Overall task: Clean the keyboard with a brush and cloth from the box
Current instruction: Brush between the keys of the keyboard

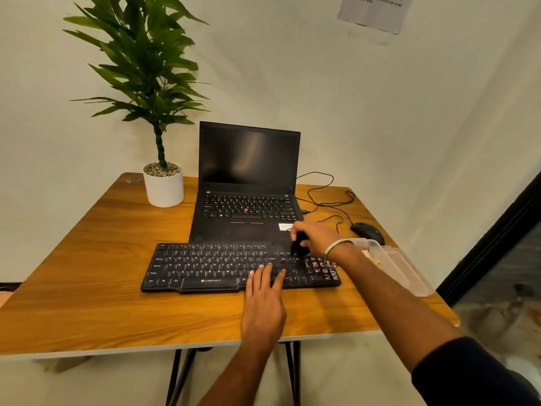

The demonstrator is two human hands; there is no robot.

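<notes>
right hand (314, 235): grips black brush (298, 244)
keyboard (205, 266): directly beneath, long axis running leftward
left hand (265, 291): flat, steadying it

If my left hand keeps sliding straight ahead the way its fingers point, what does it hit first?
The left hand points up across the keyboard; beyond its far edge, it would probably meet the laptop first, though depth is unclear.
</notes>
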